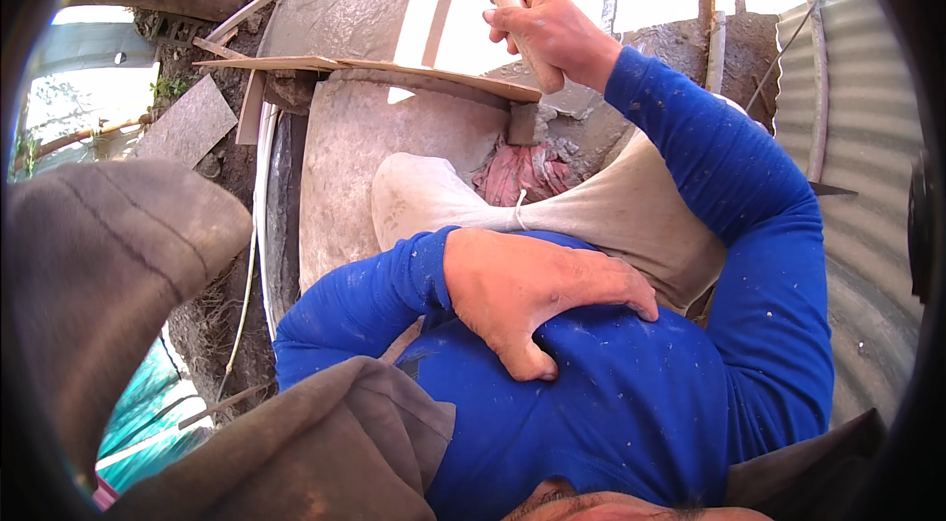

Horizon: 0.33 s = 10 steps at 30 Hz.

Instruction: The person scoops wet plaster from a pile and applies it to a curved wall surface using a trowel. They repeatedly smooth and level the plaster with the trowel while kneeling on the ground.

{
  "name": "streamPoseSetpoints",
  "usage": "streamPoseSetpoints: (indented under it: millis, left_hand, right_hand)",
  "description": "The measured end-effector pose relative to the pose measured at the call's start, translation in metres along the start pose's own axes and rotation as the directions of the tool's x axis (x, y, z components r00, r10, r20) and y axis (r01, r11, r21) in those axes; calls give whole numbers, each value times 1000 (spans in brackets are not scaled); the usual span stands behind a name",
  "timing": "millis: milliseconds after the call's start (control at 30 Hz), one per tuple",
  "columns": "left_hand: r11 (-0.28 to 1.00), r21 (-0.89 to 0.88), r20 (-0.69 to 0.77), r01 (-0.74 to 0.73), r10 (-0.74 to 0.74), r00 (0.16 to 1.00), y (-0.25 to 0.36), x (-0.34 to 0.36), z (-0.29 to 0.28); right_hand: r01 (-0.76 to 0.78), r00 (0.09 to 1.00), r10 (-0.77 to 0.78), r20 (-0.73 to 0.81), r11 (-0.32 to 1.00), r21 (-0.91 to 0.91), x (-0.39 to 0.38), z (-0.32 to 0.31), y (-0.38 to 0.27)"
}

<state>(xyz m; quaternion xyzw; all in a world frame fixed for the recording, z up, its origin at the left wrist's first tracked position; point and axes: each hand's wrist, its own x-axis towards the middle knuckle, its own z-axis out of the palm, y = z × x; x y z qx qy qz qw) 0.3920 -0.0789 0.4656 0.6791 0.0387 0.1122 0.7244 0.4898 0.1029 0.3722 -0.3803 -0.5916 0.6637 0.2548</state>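
My right hand [552, 33] is raised at the far side, its fingers wrapped round the wooden handle of a trowel [537, 63]. The trowel's blade, smeared with grey mortar, points away over a brightly lit surface and is partly lost in glare. Against the front of my blue shirt lies my left hand [532, 284], thumb apart from the fingers and nothing in it. Beyond my knees a smooth grey mortar surface [340, 3] spreads out at the upper left. A thin wooden strip [424, 75] runs along its near edge.
Below the strip stands a pale concrete wall [394, 137], with a dirty red cloth [522, 174] beside it. Corrugated metal sheeting [857, 156] closes off the right side. A flat board [189, 127] lies on soil at left. Brown fabric [108, 255] covers the near left.
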Motion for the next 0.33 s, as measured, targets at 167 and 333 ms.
streamPoseSetpoints:
  millis: [167, 333]
  left_hand:
    - [970, 219, -55, 104, -94, 994, -1, -5, -8]
    - [981, 7, 17, -194, 194, 981, 3, -1, -4]
  right_hand:
    - [-13, 1000, 13, -15, 1000, 0, -2, 0, -3]
    - [24, 999, -23, 26, 999, -31, 0, -2, 0]
